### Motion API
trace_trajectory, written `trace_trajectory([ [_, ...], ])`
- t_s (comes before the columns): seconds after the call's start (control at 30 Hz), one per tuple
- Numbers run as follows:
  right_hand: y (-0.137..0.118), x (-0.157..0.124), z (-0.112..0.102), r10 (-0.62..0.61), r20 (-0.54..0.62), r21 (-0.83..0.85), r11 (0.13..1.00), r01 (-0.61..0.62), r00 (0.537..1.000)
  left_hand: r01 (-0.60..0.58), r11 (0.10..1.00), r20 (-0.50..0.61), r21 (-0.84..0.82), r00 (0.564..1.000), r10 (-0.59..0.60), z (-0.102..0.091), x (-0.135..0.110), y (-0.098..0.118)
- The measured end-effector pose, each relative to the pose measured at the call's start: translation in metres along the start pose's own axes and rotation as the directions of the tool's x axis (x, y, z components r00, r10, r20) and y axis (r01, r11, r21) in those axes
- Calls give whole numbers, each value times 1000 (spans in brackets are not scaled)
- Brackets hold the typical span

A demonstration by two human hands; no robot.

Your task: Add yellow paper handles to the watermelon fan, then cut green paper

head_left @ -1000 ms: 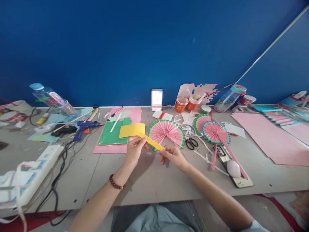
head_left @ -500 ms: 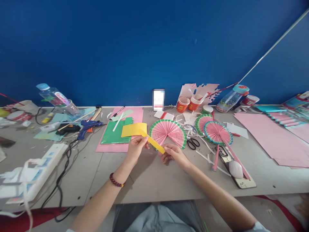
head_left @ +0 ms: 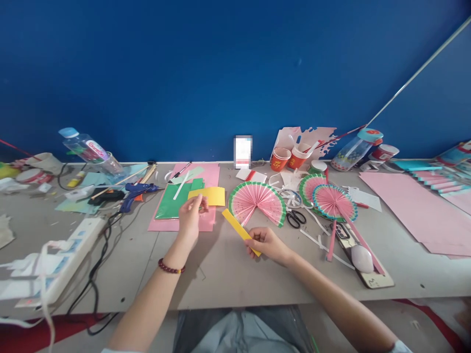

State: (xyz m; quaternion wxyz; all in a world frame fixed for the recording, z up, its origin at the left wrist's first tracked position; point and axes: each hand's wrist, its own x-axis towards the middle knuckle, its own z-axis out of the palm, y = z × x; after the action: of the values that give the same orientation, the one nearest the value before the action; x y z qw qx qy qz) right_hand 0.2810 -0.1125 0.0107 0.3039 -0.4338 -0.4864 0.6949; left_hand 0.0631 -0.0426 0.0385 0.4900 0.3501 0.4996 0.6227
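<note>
My right hand (head_left: 268,243) is closed on the lower end of a narrow yellow paper strip (head_left: 235,225), which slants up to the left above the table. My left hand (head_left: 190,214) has its thumb and finger pinched at the lower edge of a wider yellow paper sheet (head_left: 214,196). That sheet overlaps green paper in a clear sleeve (head_left: 171,208) and a pink sheet (head_left: 206,223). Just beyond the strip lies a pleated watermelon-patterned paper fan (head_left: 257,196), spread in a partial circle. Black-handled scissors (head_left: 295,219) rest to its right.
Left are a glue gun (head_left: 138,193), a power strip (head_left: 75,255) with cables, and a leaning bottle (head_left: 90,149). Rightward are round paper fans (head_left: 334,202), a phone (head_left: 377,279), paper cups (head_left: 280,158) and pink sheets (head_left: 412,211). A blue wall (head_left: 235,73) rises behind.
My left hand has let go of the yellow strip and moved left to the wider yellow sheet. My right hand has drawn the strip slightly toward me.
</note>
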Motion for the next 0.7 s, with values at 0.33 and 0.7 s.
trace_trajectory([
  [0.33, -3, 1, -6, 30, -36, -79, 996, -33, 999, 93, 932, 574, 351, 765, -293, 7, -21, 9],
  [0.7, -6, 1, -20, -5, -99, -212, 977, -16, 995, 113, 940, 681, 321, 663, -311, 1, -20, 7],
])
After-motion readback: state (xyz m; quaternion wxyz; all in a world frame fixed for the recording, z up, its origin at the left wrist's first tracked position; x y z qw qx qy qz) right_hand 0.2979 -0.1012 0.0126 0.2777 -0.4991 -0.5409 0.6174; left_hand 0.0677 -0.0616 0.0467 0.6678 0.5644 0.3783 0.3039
